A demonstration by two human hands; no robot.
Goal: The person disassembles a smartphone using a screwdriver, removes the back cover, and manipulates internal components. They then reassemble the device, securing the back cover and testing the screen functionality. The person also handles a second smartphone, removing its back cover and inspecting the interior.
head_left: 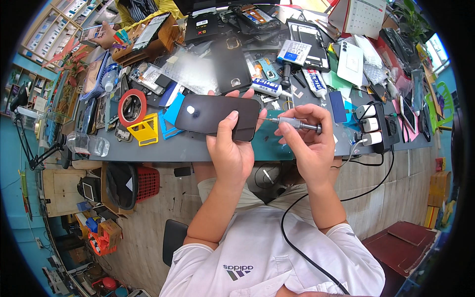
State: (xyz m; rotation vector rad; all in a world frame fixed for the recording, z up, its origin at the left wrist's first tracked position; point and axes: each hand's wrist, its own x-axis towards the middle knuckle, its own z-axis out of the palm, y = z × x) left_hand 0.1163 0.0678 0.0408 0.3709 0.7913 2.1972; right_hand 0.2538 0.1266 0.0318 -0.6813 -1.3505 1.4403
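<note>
In the middle of the head view my left hand (228, 151) is closed around a dark smartphone (195, 113), thumb on its face and fingertips over the far edge. My right hand (311, 146) grips a small screwdriver (299, 123) with a silver-grey handle, its thin tip pointing left at the phone's right end; whether it touches cannot be made out. Just beyond the phone lie a dark phone panel (225, 64) and a white-and-blue glue tube (265, 86). A blue plastic piece (171, 106) lies behind its left end.
The crowded grey desk (188, 152) holds a red tape roll (142, 109), yellow phone stand (148, 136), power strip with chargers (383, 141) and white phone (350, 62). A person in yellow (166, 7) sits opposite, holding a phone. Below stand a red basket (147, 183) and cables.
</note>
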